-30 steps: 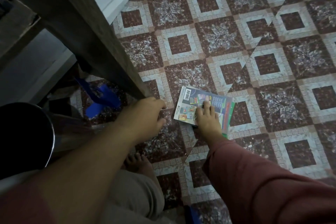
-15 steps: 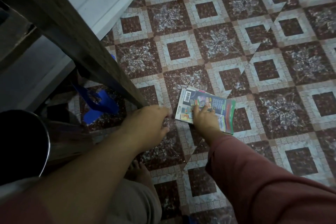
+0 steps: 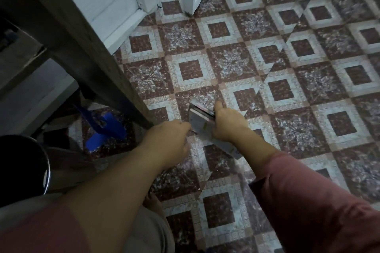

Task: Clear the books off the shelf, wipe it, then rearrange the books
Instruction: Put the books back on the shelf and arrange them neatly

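Gripping a thin stack of books (image 3: pixel 200 123) tilted just above the tiled floor (image 3: pixel 292 68), the right hand (image 3: pixel 228 124) curls round its right edge; the left hand (image 3: pixel 170 139) meets its left edge, grip unclear.

Blur and occlusion notes, head view.
The books (image 3: pixel 200 121) in the right hand (image 3: pixel 228 124) were motion-smeared. I couldn't read a cover or count them, and that hand covered part of them. The left hand (image 3: pixel 170 139) had its fingertips hidden under its knuckles at the books' edge, so I couldn't tell if they touched. The dark round container (image 3: pixel 26 168) was cut off by the left edge. The blue object (image 3: pixel 107 129) sat partly behind the dark wooden beam (image 3: pixel 82 51) and I couldn't identify it. The bare foot (image 3: pixel 153 201) was mostly covered by the left forearm.
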Tool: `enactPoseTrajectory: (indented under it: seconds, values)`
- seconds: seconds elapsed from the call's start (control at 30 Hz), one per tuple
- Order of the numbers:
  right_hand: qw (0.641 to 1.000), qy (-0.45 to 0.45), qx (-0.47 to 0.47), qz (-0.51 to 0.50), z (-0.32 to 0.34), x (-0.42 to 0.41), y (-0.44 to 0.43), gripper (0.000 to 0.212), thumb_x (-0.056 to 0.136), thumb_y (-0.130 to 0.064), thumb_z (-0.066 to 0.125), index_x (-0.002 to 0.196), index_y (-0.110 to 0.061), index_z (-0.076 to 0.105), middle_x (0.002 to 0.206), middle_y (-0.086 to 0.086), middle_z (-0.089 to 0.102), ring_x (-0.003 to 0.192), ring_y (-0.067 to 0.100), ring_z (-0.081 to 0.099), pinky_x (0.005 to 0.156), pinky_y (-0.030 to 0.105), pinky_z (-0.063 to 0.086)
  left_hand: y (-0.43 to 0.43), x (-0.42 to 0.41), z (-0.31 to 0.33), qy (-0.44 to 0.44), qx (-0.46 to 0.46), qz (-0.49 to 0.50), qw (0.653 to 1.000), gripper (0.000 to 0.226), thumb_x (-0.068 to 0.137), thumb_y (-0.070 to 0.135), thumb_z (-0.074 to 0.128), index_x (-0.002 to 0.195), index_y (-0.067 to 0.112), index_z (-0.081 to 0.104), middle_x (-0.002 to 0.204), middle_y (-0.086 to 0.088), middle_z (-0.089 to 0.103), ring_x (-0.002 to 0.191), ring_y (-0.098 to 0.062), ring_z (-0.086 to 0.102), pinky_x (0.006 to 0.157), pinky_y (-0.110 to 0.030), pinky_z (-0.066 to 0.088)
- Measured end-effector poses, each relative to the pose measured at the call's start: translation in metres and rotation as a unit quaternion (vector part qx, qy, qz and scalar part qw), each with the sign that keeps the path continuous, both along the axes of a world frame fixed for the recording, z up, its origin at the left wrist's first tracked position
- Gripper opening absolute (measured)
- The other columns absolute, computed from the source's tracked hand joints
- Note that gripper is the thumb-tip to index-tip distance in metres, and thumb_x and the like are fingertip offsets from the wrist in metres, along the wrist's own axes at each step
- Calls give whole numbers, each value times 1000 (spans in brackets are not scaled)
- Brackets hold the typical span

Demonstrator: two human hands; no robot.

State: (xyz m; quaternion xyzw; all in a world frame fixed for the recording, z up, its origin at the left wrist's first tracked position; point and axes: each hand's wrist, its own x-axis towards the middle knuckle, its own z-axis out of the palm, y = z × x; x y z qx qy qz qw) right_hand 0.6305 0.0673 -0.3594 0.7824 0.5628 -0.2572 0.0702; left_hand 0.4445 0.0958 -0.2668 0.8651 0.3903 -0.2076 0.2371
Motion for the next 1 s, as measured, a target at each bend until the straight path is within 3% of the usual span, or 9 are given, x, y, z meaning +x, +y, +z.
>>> enactPoseTrajectory:
  seconds: [0.13, 0.27, 0.5, 0.6, 0.67, 0.83, 0.93, 1.0]
  values:
    - [999, 9, -12, 33, -28, -6, -24, 47, 86, -24, 61, 120, -12, 29, 101, 10, 59, 89, 36, 62, 63, 38, 41, -1, 4, -1, 7, -1, 1, 1000, 39, 96, 36, 53, 132, 24, 46, 125, -2, 54, 110, -24, 55, 88, -42, 52]
    - [997, -40, 3, 63, -42, -5, -38, 49, 87, -20, 61, 125, -11, 32, 113, 12, 59, 93, 34, 63, 63, 36, 37, -1, 0, -3, -2, -11, 5, 1000, 41, 96, 35, 53, 136, 24, 45, 128, -1, 53, 113, -23, 54, 90, -40, 51]
    - [998, -48, -1, 34, -39, -9, -36, 38, 90, -13, 56, 123, -15, 36, 102, 11, 67, 88, 34, 65, 62, 34, 36, 0, -5, -4, -2, -19, 17, 1000, 46, 95, 38, 55, 137, 24, 44, 131, 1, 51, 118, -21, 52, 93, -40, 49]
    - [997, -67, -10, 44, -19, -19, -36, 30, 93, -24, 58, 120, -17, 46, 105, 8, 68, 94, 30, 66, 65, 31, 35, 0, -4, 0, -10, -5, 15, 1000, 46, 94, 36, 57, 136, 22, 44, 131, -1, 50, 116, -22, 51, 93, -40, 49]
    - [997, -72, -11, 40, -2, -27, -40, 27, 92, -22, 60, 118, -18, 52, 104, 7, 68, 94, 29, 66, 65, 30, 37, -2, -3, 4, -11, 15, 13, 1000, 49, 92, 33, 60, 136, 22, 41, 131, -1, 48, 115, -21, 51, 91, -39, 51]
    - [996, -67, 13, 59, 57, -44, -58, 25, 87, -15, 63, 111, -22, 58, 92, 3, 66, 73, 25, 56, 61, 31, 39, -12, 0, 28, 26, 72, -35, 996, 66, 83, 28, 72, 138, 17, 38, 133, -3, 47, 121, -23, 47, 96, -36, 47]
    - [993, -66, 50, 86, 108, -52, -66, 25, 84, -17, 63, 107, -26, 58, 89, 0, 64, 72, 24, 54, 61, 30, 39, -23, -4, 49, 61, 134, -54, 988, 48, 82, 25, 70, 124, 18, 48, 123, -4, 55, 113, -24, 52, 89, -33, 43]
    - [991, -60, 65, 103, 146, -59, -71, 25, 81, -21, 66, 103, -28, 58, 85, -1, 60, 77, 24, 58, 61, 29, 40, -28, -12, 71, 86, 123, -18, 988, 40, 82, 27, 71, 115, 22, 50, 116, -3, 59, 107, -25, 57, 83, -35, 46]
